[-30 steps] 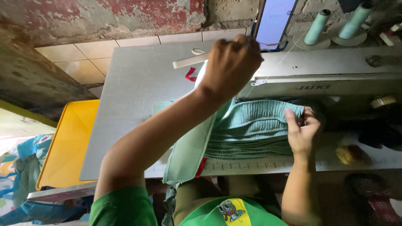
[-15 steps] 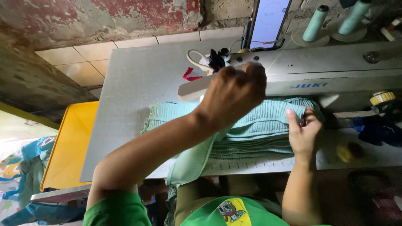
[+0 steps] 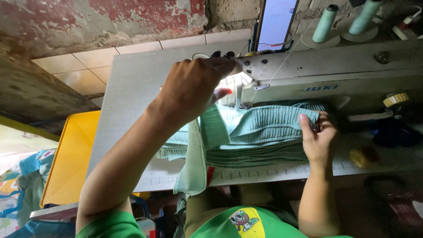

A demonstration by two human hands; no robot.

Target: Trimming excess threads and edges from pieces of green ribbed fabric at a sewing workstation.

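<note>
At the pale bench (image 3: pixel 132 92), under the sewing machine (image 3: pixel 335 72), the mint-green ribbed fabric (image 3: pixel 264 132) is lying in folds, one strip hanging over the near edge; the left hand (image 3: pixel 191 90) is hovering above the needle end, fingers curled, its grip hidden, so I cannot tell whether it is pinching anything; the right hand (image 3: pixel 318 139) is pressing the cloth flat, grip spread, apparently steadying it; two thread cones (image 3: pixel 326 22) are standing behind; one yellow tray (image 3: pixel 70 154) is sitting left.
</note>
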